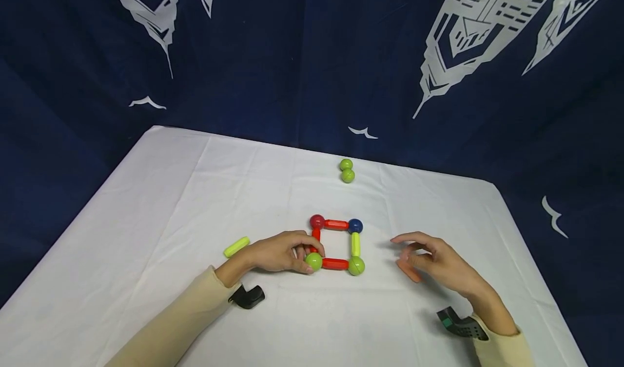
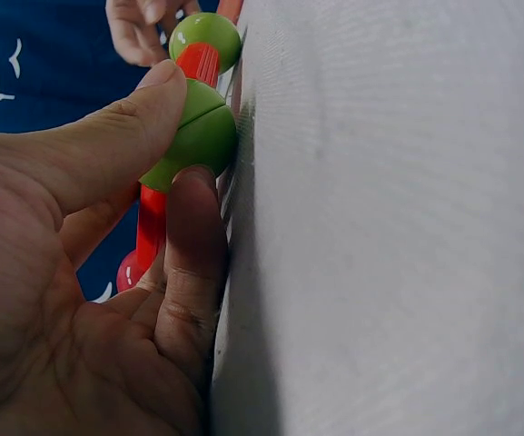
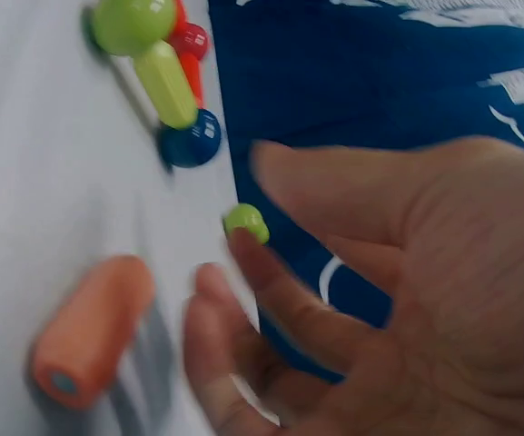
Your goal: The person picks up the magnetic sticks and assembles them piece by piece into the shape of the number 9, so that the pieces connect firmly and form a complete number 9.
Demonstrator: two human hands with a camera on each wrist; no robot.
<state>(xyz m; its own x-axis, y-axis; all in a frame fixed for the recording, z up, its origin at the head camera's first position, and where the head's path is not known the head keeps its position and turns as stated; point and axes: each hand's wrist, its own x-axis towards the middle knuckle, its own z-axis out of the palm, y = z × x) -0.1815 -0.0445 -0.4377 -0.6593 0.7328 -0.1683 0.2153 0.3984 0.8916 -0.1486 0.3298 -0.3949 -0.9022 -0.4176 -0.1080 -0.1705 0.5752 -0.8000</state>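
Note:
My left hand [image 1: 278, 252] pinches a green ball [image 2: 198, 136] between thumb and fingertips. That ball is the near left corner of a square of magnetic rods and balls on the table. A red ball [image 1: 317, 221], a blue ball [image 1: 355, 226] and another green ball [image 1: 356, 265] form the other corners. Red rods [image 1: 335, 264] join three sides and a yellow rod [image 1: 356, 244] the right one. My right hand [image 1: 441, 264], fingers loosely bent and holding nothing, hovers right of the square. Below its fingers an orange rod [image 3: 93, 331] lies on the cloth.
Two green balls [image 1: 347, 175] sit together toward the table's far edge. Beside my left wrist lies a loose yellow rod [image 1: 236, 246]. A white cloth [image 1: 195, 193] covers the table, and a dark blue printed curtain [image 1: 273, 74] hangs behind it.

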